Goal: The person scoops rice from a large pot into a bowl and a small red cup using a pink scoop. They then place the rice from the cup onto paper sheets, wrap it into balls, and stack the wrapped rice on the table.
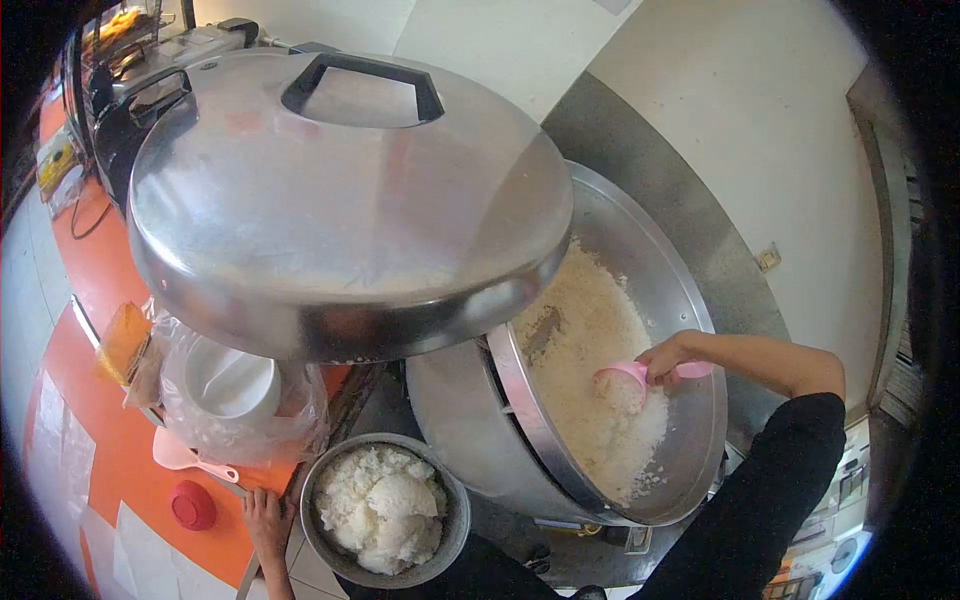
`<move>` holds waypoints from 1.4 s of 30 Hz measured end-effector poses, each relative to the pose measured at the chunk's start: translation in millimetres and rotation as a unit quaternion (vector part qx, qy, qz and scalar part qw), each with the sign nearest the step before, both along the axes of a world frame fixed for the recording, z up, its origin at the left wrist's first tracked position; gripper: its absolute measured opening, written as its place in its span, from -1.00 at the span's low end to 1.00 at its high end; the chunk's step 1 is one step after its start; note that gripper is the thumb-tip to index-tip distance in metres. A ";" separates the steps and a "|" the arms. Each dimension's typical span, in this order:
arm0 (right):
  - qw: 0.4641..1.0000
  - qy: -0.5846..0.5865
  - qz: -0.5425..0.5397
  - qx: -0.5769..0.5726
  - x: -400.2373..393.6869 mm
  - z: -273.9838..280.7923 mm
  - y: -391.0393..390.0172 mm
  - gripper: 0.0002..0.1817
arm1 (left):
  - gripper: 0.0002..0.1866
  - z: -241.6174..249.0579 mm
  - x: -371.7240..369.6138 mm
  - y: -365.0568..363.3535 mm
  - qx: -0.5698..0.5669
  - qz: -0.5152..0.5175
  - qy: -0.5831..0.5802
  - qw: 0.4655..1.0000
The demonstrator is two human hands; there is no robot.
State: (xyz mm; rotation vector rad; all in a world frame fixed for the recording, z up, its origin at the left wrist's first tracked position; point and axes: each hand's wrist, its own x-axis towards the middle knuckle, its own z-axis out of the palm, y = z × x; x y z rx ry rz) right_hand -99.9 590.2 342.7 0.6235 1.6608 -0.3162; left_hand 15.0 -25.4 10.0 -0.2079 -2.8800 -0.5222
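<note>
Plainly, the domed metal lid (pixel 350 210) is the biggest thing to work around: it hides the far part of the wide metal pot (pixel 695 430), and what holds it up cannot be told, so the arm is best kept clear of its rim. The orange surface (pixel 120 430) runs along the left side. Inside the pot lies a broad bed of rice (pixel 575 400), where the scooping is done; the whiter, looser grains toward the right wall should lift cleanly, while the duller stretch farther back likely wants short, shallow cuts. The grey bowl (pixel 456 525), heaped with a mound of white rice (pixel 385 510), stands between the surface and the pot, its support out of sight; any nudge could spill so high a heap. A white container (pixel 258 406) sits over the surface, with a clear plastic bag (pixel 300 430) bunched around it. The left hand (pixel 263 518) rests on the surface's edge, fingers extended and gripping nothing, its forearm close beside the grey bowl, so small movements suit it best. The right hand (pixel 662 360) is clamped on the pink scoop (pixel 630 369), whose cup is down among the rice; a firm grip and a level wrist should keep the load from sliding off. Smallest come the pale pink paddle (pixel 185 455) and the red cup (pixel 192 505), both near the left hand, where careless fingers could knock them
</note>
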 end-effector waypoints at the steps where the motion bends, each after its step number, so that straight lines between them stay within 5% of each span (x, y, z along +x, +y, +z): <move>1: 1.000 -0.004 -0.014 -0.005 4.5 -2.8 3.7 -0.84 | -0.75 -3.9 1.4 -2.0 -0.006 -0.001 0.003 1.000; 4: 0.999 0.012 -0.029 0.006 15.0 5.1 -8.9 -0.87 | -0.74 -2.8 2.5 -0.6 -0.002 0.004 -0.003 1.000; 7: 0.999 -0.039 0.026 0.007 19.6 -4.8 -2.5 -0.67 | -0.76 -3.1 3.3 -0.1 0.000 0.001 0.006 1.000; 13: 0.998 -0.034 -0.023 -0.051 27.7 8.5 -33.3 -0.89 | -0.80 6.4 -0.1 4.4 0.010 0.003 -0.002 1.000; 16: 0.990 -0.082 -0.071 -0.091 39.7 -0.8 -19.9 -0.48 | -0.84 -1.2 1.3 -0.3 0.003 -0.017 -0.008 1.000; 19: 0.990 -0.006 -0.074 -0.119 48.5 11.7 -39.0 -0.69 | -0.87 7.3 1.6 4.2 -0.006 -0.026 -0.012 1.000; 31: 0.980 -0.047 0.049 -0.189 34.5 2.0 -79.3 -0.40 | -0.83 1.7 -0.6 0.7 -0.010 -0.043 -0.010 0.999; 42: 0.967 -0.133 -0.007 -0.219 27.8 -4.3 -100.5 -0.64 | -0.72 -13.9 1.6 -6.6 -0.031 -0.051 -0.027 0.998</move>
